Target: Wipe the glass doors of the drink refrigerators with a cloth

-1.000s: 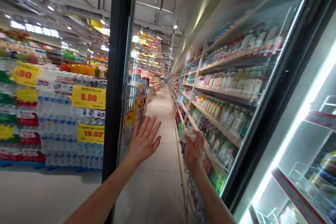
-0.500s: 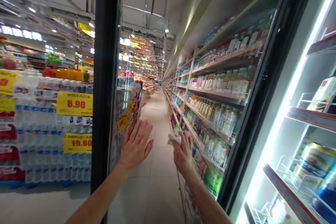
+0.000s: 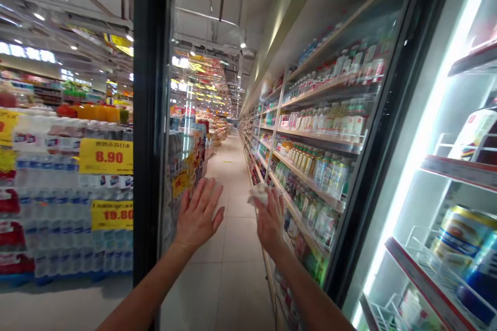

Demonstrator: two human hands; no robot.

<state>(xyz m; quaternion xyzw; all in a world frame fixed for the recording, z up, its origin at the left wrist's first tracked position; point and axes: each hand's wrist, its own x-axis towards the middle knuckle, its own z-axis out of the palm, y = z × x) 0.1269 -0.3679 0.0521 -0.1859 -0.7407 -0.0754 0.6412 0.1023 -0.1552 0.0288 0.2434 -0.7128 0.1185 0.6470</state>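
Glass cooler door [image 3: 240, 129] stands open beside lit shelves [image 3: 458, 171], left hand [image 3: 197, 218] spread at the pane, right hand [image 3: 271, 223] pinching a crumpled white cloth [image 3: 258, 194] there; flat, even cloth pressure with light left-hand bracing would probably work best.

Pale tiled floor [image 3: 202, 295]: extending from near to far. At left, a blue base [image 3: 50, 278] is standing on it, carrying stacked packs of clear bottles [image 3: 70, 207] and, further left, red packs [image 3: 11, 232]. At right, wood-edged shelves [image 3: 310, 176] are running in tiers from near to far, each bearing rows of bottles [image 3: 330, 119]; labels are not reading clearly. At near right, red-edged shelves [image 3: 423, 274] with wire dividers are holding a white package [image 3: 471, 132] above, and a gold-topped can [image 3: 458, 232] beside a blue can [image 3: 481, 274] below.
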